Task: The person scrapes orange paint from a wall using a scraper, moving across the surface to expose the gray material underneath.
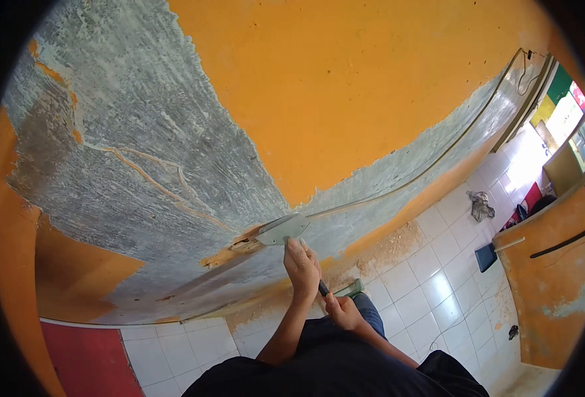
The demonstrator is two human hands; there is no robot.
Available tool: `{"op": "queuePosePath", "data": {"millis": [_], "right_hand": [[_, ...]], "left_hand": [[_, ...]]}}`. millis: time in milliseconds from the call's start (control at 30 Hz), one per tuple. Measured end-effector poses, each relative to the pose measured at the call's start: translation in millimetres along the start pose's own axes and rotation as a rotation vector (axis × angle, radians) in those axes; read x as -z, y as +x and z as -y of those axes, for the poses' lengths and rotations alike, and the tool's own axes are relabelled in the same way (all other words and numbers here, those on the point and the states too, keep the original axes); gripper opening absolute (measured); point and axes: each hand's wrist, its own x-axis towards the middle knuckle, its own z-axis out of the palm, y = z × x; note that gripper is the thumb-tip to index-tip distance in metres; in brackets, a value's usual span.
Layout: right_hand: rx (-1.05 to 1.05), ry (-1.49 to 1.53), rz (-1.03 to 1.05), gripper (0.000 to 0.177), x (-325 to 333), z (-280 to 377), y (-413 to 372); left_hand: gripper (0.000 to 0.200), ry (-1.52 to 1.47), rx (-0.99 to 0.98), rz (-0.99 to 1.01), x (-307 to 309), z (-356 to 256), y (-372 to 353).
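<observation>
Both of my hands grip one long-handled scraper (283, 231), its wide grey blade up against the wall. My left hand (302, 268) is closed close behind the blade. Lower down, my right hand (342, 311) wraps the end of the black handle. The blade's left end lies beside a patch of orange paint and a broken, brownish hollow (244, 245). Around it, the wall has a scraped grey surface (160, 132) with streaks and a pale crack line. A large area of orange paint (345, 86) sits above the blade.
A cable (431, 167) runs along the wall to the upper right. Dusty debris (395, 248) lies on the white floor tiles (405, 288) by the wall base. A crumpled plastic bag (481, 206), a dark blue object (486, 257) and an orange partition (550, 284) are at right; a red surface (90, 357) is lower left.
</observation>
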Motion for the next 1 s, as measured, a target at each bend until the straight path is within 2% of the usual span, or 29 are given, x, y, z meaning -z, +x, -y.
{"op": "queuePosePath", "data": {"millis": [267, 333, 467, 533, 667, 733, 867, 1000], "right_hand": [[-0.076, -0.067, 0.002, 0.048, 5, 4, -7], [-0.035, -0.068, -0.051, 0.052, 4, 31, -12], [-0.061, -0.12, -0.012, 0.053, 7, 15, -8], [0.0, -0.111, -0.061, 0.054, 6, 21, -10], [-0.062, -0.139, -0.026, 0.053, 6, 18, -8], [-0.017, -0.062, -0.044, 0.055, 2, 24, -12], [-0.072, -0.138, -0.028, 0.053, 9, 23, -12], [-0.024, -0.093, -0.038, 0.053, 5, 36, -12]], "left_hand": [[0.043, -0.041, 0.038, -0.009, 1, 0, -1], [0.056, -0.049, 0.053, -0.029, -3, -8, -1], [0.056, -0.032, 0.053, -0.019, -1, -2, 1], [0.044, -0.089, 0.063, -0.023, -4, -7, 0], [0.044, -0.078, 0.033, -0.012, -5, -11, -2], [0.056, -0.055, 0.044, -0.019, -2, -6, -1], [0.056, -0.077, 0.039, -0.022, -5, -10, -3], [0.057, -0.062, 0.032, -0.02, -8, -21, -3]]}}
